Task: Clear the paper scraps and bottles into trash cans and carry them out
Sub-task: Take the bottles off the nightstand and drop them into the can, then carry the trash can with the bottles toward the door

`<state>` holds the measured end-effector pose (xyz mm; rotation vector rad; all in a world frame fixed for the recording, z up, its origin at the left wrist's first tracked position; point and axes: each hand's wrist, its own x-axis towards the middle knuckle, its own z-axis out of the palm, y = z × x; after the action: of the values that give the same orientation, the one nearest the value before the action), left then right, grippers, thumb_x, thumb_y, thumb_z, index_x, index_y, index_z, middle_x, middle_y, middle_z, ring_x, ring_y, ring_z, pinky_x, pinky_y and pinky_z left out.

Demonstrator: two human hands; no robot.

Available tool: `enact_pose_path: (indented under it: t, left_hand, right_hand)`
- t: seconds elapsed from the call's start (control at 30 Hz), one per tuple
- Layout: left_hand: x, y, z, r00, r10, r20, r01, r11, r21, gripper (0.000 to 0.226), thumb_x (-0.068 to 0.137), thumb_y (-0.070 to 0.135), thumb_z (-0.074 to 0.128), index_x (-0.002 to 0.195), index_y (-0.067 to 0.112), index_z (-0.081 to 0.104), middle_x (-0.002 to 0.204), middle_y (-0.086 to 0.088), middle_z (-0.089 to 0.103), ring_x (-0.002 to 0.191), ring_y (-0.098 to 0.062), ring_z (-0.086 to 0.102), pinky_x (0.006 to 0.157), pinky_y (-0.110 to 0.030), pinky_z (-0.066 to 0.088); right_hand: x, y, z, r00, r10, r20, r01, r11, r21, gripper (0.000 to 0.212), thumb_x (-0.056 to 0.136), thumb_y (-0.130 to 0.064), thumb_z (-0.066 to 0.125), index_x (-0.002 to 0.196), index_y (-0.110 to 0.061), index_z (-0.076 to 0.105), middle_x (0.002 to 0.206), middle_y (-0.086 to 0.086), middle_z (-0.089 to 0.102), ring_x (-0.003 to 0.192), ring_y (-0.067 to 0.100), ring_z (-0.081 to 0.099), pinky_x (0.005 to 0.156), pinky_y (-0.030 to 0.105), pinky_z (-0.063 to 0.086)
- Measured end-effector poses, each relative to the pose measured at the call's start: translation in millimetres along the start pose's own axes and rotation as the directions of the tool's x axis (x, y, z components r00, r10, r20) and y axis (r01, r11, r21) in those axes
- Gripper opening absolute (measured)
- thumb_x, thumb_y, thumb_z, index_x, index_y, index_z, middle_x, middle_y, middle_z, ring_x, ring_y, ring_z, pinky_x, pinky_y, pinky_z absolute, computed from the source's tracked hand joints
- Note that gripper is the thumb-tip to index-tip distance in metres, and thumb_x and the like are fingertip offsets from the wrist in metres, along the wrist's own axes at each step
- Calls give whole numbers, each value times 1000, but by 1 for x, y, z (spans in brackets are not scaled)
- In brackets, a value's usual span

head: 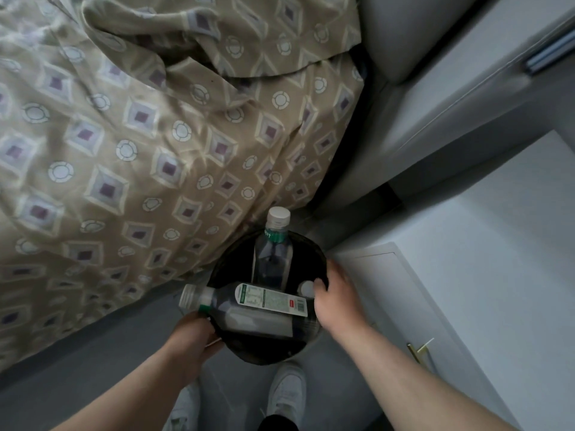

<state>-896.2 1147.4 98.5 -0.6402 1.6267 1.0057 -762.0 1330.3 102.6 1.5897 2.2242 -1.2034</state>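
Observation:
A round black trash can (264, 356) is held above the floor between both hands. My left hand (191, 340) grips its near-left rim. My right hand (334, 293) curls over its right rim. Inside, one clear bottle (249, 306) with a white-and-green label lies across the opening, its white cap sticking out past the left rim. A second bottle (275, 244) stands upright at the far side, its white cap above the rim. A third white cap (306, 288) shows by my right fingers. No paper scraps are visible.
A bed with a tan patterned cover (140, 150) fills the left and hangs close to the can. A white cabinet (466, 306) with a brass handle (418, 349) stands on the right. A grey upholstered headboard (420, 88) is behind. My white shoes (287, 390) stand on grey floor below.

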Motion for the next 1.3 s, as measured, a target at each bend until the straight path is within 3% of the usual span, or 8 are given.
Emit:
enact_pose_path:
  t: [0.27, 0.43, 0.63, 0.87, 1.03, 1.1, 1.17, 1.3]
  left_hand:
    - [13, -10, -6, 999, 44, -13, -44, 999, 28, 34, 91, -3, 36, 112, 17, 54, 103, -8, 68, 88, -25, 66, 67, -35, 52]
    - [-4, -6, -25, 994, 106, -17, -106, 994, 32, 28, 94, 3, 40, 109, 20, 56, 101, -7, 68, 89, -27, 64, 68, -36, 53]
    - [-65, 6, -57, 982, 178, -66, -174, 982, 71, 13, 94, 3, 49, 101, 9, 59, 94, -16, 64, 75, -29, 61, 84, -56, 50]
    - [-185, 58, -89, 971, 233, -54, -232, 972, 30, 16, 95, 3, 48, 94, 12, 61, 80, -10, 60, 66, -23, 54, 56, -30, 51]
    - [-280, 109, -114, 939, 343, -32, -342, 939, 21, 4, 86, 0, 62, 89, 1, 65, 46, 2, 59, 48, -9, 53, 50, -26, 49]
    - [-316, 130, -124, 912, 410, -31, -408, 912, 46, 22, 74, 14, 75, 90, 1, 70, 52, 1, 65, 53, -4, 55, 59, -24, 52]
    - [-350, 148, -138, 897, 442, -6, -442, 897, 32, 36, 66, 27, 76, 95, 7, 72, 71, -8, 69, 66, -15, 58, 68, -31, 52]
    - [-425, 181, -164, 890, 452, 58, -453, 892, -4, 19, 92, 14, 57, 106, 18, 69, 77, -7, 68, 64, -19, 58, 55, -25, 47]
  right_hand:
    - [48, -9, 16, 967, 253, 32, -255, 965, 66, 33, 97, -26, 37, 118, -13, 58, 116, 11, 62, 103, 29, 60, 80, 29, 46]
    - [29, -6, 5, 986, 163, 23, -165, 985, 57, 22, 93, -19, 49, 103, -14, 67, 100, 7, 69, 94, 26, 63, 76, 28, 47]
    - [-13, -24, -16, 993, 117, 22, -119, 987, 105, 15, 86, -15, 60, 96, -14, 72, 91, 4, 74, 91, 23, 67, 78, 30, 50]
    - [-85, -112, -90, 996, 94, -2, -93, 990, 103, 21, 85, -25, 61, 102, -17, 71, 94, -3, 74, 93, 18, 67, 77, 27, 50]
    - [-154, -184, -168, 996, 64, -58, -58, 993, 100, 16, 86, -26, 62, 93, -18, 74, 87, -6, 73, 85, 14, 67, 71, 25, 49]
    - [-182, -216, -198, 996, 50, -74, -40, 992, 122, 14, 85, -26, 62, 83, -21, 75, 76, -8, 73, 78, 12, 67, 71, 28, 51]
    - [-212, -250, -226, 994, 10, -110, 5, 991, 134, 15, 84, -25, 62, 75, -19, 73, 68, -6, 72, 71, 12, 66, 67, 28, 50]
    - [-269, -311, -269, 986, -29, -166, 61, 980, 190, 18, 83, -21, 64, 68, -13, 70, 55, -4, 65, 58, 15, 60, 59, 31, 49]
